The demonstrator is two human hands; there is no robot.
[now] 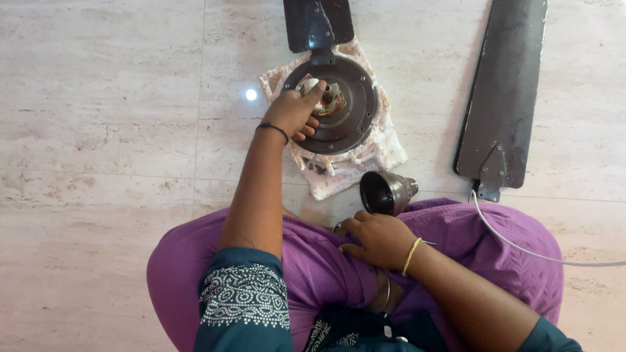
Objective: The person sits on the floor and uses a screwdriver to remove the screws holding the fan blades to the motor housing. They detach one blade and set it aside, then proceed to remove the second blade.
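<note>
Upper centre of the frame, the left hand (292,112) pinches a small white piece (309,85) at the fan motor's (331,104) hub; the right hand (377,240), fingers loosely curled and empty, rests on the lap below.

The single head camera looks almost straight down from above the seated person's lap, close in, with the round fan motor housing (339,104) lying ahead of it near the top edge.
</note>
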